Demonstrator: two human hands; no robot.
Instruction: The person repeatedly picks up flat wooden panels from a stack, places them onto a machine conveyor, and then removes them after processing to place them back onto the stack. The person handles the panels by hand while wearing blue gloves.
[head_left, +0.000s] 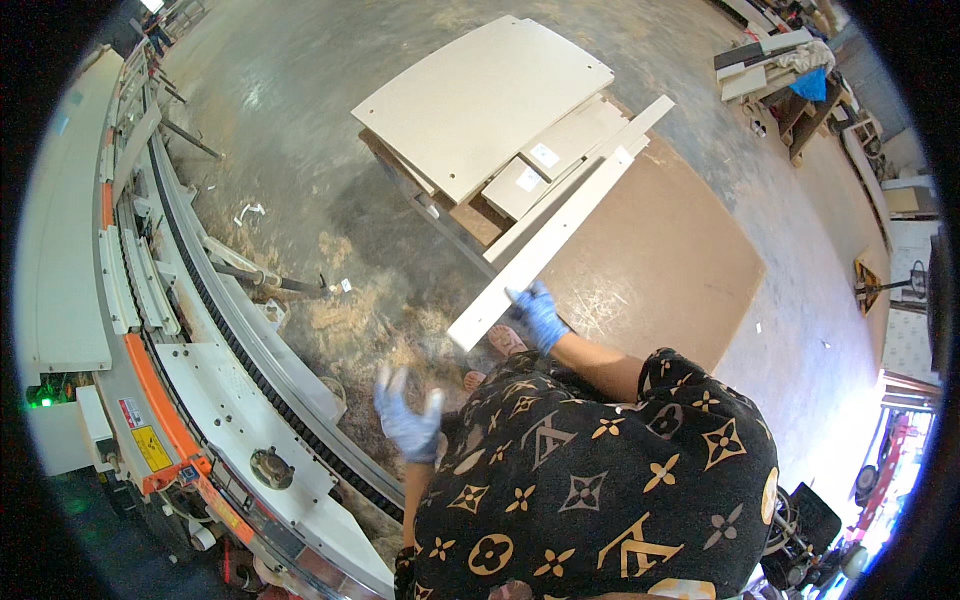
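My right hand, in a blue glove, grips the side edge of a long narrow white board. The board slants from near my feet up to the right, over the edge of a brown sheet. My left hand, also in a blue glove, is held out in the air with its fingers apart and nothing in it. Beyond the board lies a second narrow white strip, beside a stack topped by a large pale panel. Two small pale panels with white labels rest at the stack's near side.
A long machine with an orange rail and a dark chain track runs along my left. The large brown sheet lies to the right of the boards. Offcuts and a cart stand at the far right, with a pallet jack nearer.
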